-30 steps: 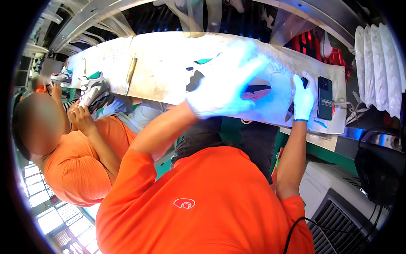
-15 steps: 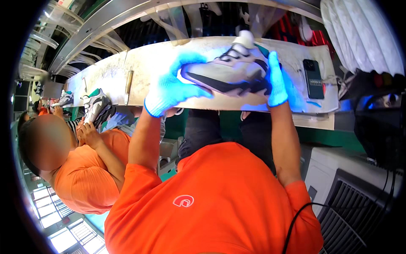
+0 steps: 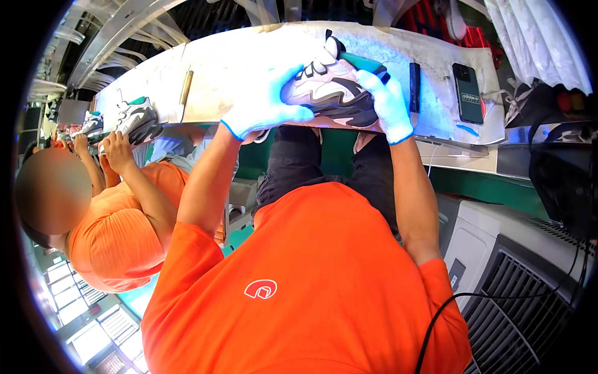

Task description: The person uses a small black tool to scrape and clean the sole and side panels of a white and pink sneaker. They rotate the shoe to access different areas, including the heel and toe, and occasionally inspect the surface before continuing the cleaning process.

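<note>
A white and grey sneaker (image 3: 330, 93) with pale pink panels, black laces, a dark chunky sole and a green collar is between my hands at the table's near edge. My left hand (image 3: 266, 105), in a white knit glove lit bluish, wraps round the toe with the thumb along the sole. At the heel, my right hand (image 3: 387, 107), gloved the same way, grips with its fingers over the collar. Both hands are closed on the sneaker, and its toe tip is hidden in my left palm.
The pale worktable (image 3: 215, 75) curves across the front. To the right lie a black bar-shaped thing (image 3: 415, 87) and a dark phone (image 3: 468, 93); a wooden-handled tool (image 3: 186, 87) lies left. A co-worker in orange (image 3: 124, 221) handles another sneaker (image 3: 135, 118). A grey-white machine (image 3: 492, 243) stands lower right.
The sneaker has come round and tipped, so its laces and side face up more. My right hand has moved left, from behind the heel to over the collar. The black bar-shaped thing now shows.
</note>
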Available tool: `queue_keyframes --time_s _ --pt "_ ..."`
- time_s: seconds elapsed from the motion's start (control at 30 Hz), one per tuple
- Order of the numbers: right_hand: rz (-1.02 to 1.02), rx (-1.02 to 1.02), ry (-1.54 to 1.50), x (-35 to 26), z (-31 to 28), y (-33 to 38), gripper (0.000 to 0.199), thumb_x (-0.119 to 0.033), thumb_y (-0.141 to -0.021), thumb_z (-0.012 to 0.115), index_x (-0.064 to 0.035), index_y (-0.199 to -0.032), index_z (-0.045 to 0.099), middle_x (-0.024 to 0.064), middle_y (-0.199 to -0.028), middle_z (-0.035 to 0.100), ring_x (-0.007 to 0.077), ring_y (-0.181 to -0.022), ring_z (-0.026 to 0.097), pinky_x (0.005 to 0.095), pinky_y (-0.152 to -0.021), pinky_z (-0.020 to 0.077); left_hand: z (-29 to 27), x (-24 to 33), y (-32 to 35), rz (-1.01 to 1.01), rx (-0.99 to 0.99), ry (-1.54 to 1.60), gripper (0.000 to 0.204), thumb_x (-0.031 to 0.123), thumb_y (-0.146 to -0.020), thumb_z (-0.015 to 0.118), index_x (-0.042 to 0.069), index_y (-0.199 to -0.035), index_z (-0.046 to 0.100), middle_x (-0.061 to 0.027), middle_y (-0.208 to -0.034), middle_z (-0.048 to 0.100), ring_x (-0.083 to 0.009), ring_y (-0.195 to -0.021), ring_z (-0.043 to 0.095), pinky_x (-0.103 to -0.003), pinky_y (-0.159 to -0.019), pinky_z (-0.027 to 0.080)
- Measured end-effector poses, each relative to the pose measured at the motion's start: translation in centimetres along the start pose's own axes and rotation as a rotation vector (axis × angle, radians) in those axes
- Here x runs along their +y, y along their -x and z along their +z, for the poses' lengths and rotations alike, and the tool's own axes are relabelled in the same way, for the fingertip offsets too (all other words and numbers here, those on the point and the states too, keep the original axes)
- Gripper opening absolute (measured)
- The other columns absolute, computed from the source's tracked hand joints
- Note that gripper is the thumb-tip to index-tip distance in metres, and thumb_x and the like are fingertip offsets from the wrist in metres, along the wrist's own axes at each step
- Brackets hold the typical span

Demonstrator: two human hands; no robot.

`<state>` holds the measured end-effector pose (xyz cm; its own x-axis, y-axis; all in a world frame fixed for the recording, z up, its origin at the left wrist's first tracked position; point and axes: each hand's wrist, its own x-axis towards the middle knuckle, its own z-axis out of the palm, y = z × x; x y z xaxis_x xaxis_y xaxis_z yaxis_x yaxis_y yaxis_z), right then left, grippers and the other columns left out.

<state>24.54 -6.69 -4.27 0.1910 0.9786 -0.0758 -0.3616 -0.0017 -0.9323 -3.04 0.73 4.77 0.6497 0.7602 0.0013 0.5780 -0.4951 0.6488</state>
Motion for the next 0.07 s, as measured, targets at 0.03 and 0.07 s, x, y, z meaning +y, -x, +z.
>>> queue_keyframes --time_s 0.03,0.07 --pt "-0.009 -0.002 -0.004 0.01 0.2 0.05 0.04 -0.028 -0.102 0.08 0.0004 -0.131 0.076 0.0058 -0.12 0.078 0.0157 -0.108 0.072 0.0331 -0.099 0.0566 0.66 0.33 -0.21 -0.022 0.016 -0.006 0.101 0.03 -0.069 0.097 0.005 -0.159 0.059 -0.0215 -0.151 0.065 -0.0397 -0.138 0.062 -0.046 -0.12 0.048" --pt "-0.006 0.005 -0.009 0.27 0.06 0.02 0.042 -0.028 -0.102 0.081 -0.0002 -0.133 0.075 0.0064 -0.121 0.078 0.0162 -0.109 0.072 0.0335 -0.099 0.0569 0.96 0.22 -0.45 -0.026 0.005 -0.007 0.101 0.03 -0.069 0.097 0.005 -0.159 0.059 -0.0215 -0.151 0.065 -0.0397 -0.138 0.062 -0.046 -0.12 0.048"
